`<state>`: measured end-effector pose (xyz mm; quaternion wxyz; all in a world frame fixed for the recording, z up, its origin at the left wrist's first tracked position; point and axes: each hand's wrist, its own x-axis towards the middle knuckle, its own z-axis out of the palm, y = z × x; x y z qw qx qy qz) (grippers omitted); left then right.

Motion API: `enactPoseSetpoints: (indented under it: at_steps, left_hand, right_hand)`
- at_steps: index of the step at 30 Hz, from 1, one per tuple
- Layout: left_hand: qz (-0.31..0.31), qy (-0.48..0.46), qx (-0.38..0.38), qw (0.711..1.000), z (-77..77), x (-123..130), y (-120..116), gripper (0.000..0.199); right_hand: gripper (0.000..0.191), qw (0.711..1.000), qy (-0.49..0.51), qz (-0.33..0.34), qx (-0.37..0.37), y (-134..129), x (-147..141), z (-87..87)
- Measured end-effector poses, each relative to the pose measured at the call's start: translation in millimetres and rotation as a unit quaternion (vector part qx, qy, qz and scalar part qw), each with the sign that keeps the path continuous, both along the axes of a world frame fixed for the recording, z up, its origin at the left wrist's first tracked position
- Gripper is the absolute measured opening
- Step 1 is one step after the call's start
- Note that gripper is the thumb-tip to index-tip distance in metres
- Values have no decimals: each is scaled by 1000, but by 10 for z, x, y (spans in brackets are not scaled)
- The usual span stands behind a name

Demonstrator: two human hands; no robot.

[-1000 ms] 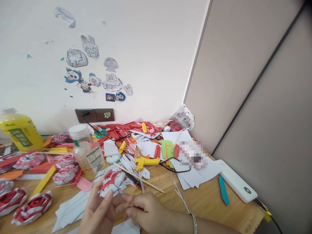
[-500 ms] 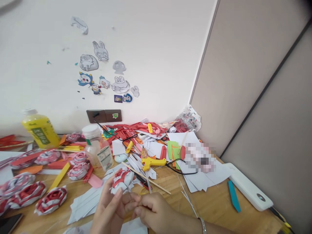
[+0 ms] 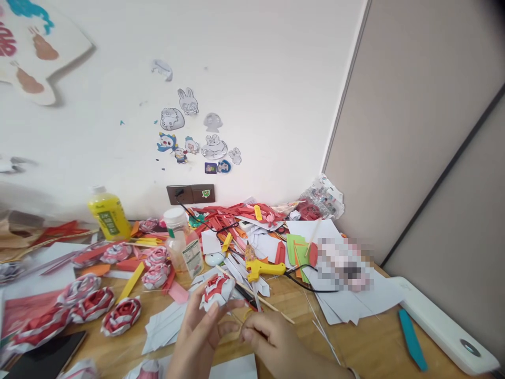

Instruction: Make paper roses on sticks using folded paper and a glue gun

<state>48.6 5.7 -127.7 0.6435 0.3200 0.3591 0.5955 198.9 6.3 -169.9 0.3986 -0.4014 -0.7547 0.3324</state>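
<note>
Our left hand [image 3: 200, 329] grips a round red-and-white paper rose [image 3: 218, 290], seemingly keeping it steady; near it our right hand [image 3: 272, 339] curls, whether holding anything we cannot tell.

Held red-and-white rose [image 3: 218, 291] is reading as matt paper, creased at the folds. Tabletop [image 3: 357, 339] is showing smooth wood grain, faint sheen. Yellow glue gun [image 3: 269, 268] is looking like smooth plastic. Lidded jar [image 3: 176, 245] is looking clear and glossy (plastic or glass, can't tell). Dark slab [image 3: 45, 359] is showing a glossy face; white sheets [image 3: 338, 304] are reading matt paper.
</note>
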Motion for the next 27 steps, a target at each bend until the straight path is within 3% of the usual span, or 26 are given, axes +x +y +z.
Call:
enactPoseSetpoints:
  at_steps: [6,8,12,15,21,27]
  left_hand:
    - [82,213,2,974,-13,-92,157,49]
    - [81,244,-1,966,-27,-119,189,48]
    - [53,223,24,973,-62,-133,215,55]
    - [58,217,58,973,-112,-140,238,47]
    - [46,213,78,973,-213,-172,291,45]
    - [75,238,87,964,-251,-124,281,45]
  right_hand:
    - [21,977,-192,-62,67,23,125,134]
    - [21,963,-246,-83,69,38,158,181]
    - [22,933,-332,-102,96,37,176,242]
    - [24,922,-357,-100,113,22,160,278]
    - [20,902,-412,-100,87,32,157,377]
    - [16,888,-423,-124,134,96,172,263]
